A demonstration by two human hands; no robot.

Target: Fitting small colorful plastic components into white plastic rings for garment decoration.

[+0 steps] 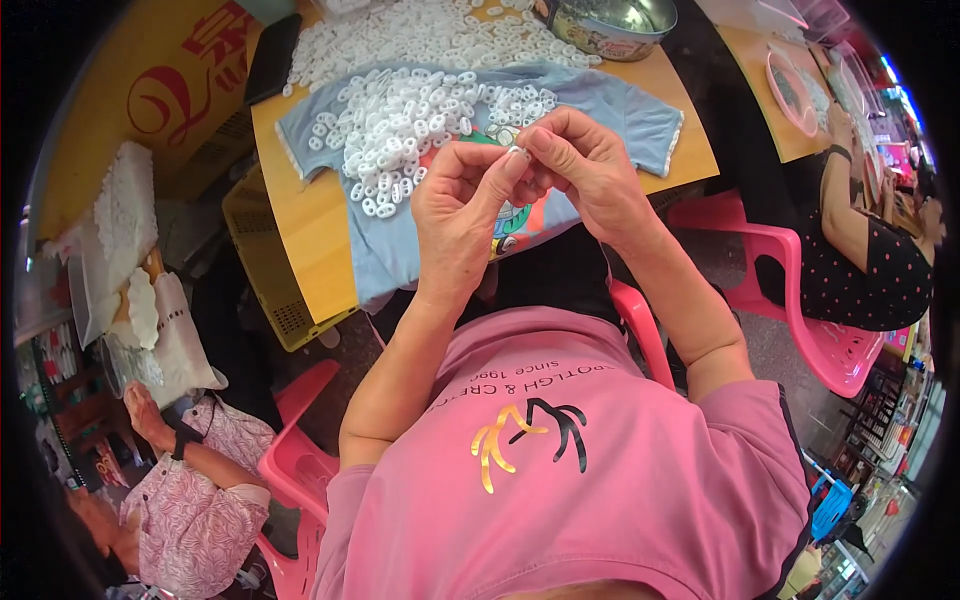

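Note:
My left hand (458, 205) and my right hand (592, 172) meet in front of me above the table. Both are closed, thumbs against forefingers, in a pinch. Between the fingertips shows a small white plastic piece (517, 151), mostly covered by them. Just beyond and to the left of my hands lies a pile of white oval two-hole plastic pieces (400, 130). They rest on a light blue T-shirt (635, 118) spread over the table, its colourful print partly hidden behind my hands.
A larger heap of white pieces (420, 38) covers the back of the wooden table (305, 240). A round tin (610, 40) stands at back right, a flat black object (273, 60) at back left. Yellow crates (285, 300) sit left; pink chairs (790, 290) flank me. People work on both sides.

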